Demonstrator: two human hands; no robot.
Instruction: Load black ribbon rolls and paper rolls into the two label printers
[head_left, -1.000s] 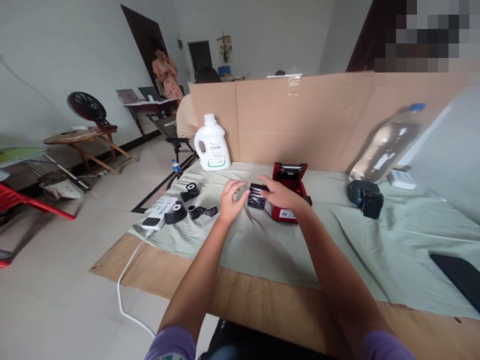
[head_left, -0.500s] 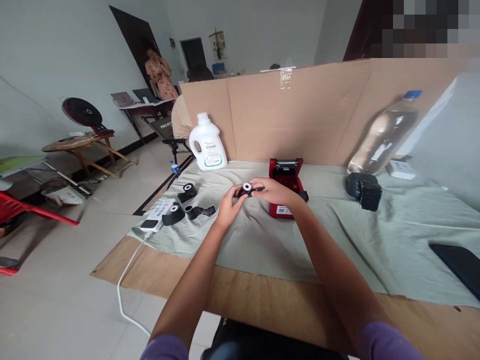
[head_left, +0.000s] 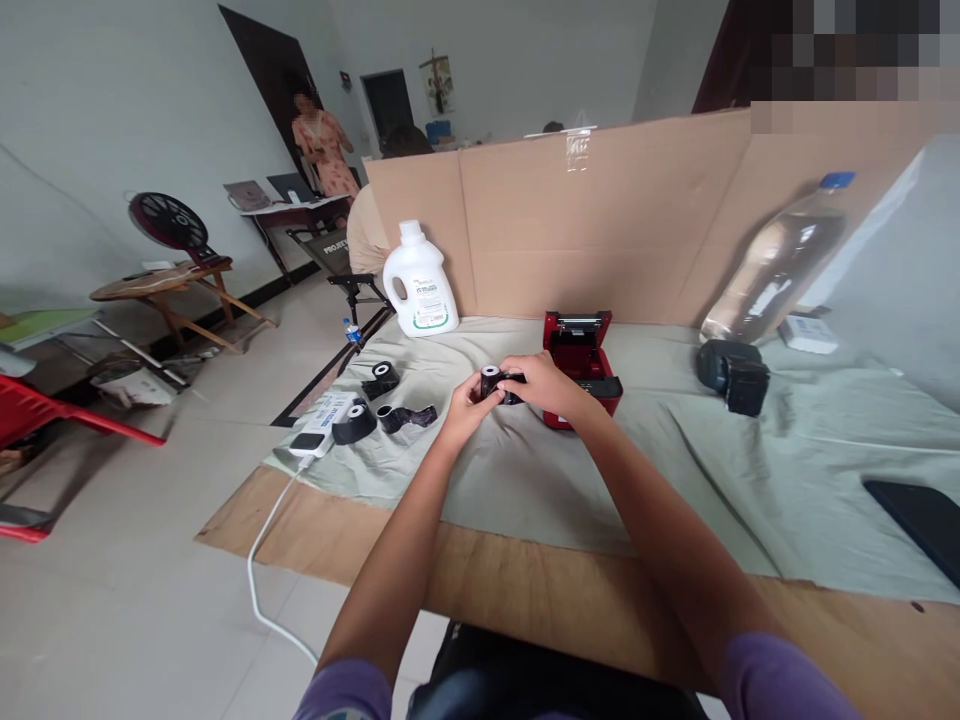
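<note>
Nearest to me, the bare wooden edge of the desk runs below a pale green cloth, with a flat black object off to the right. Over the middle of the cloth, my left hand grips a black roll with a white core, which I hold roughly upright; my right hand closes on the dark strip beside it, which looks like part of the same roll. How much is wound I can't tell, as my fingers cover it. The work seems partway along: the red device just beyond my right hand already has its lid up, while the roll is outside it and in both hands. Three other black rolls lie to the left, untouched, at least one with a loose tail, near a white power strip. Farther back stand a white jug and a big clear bottle, against a cardboard screen. Beyond them, a fan sits on a wooden stool.
</note>
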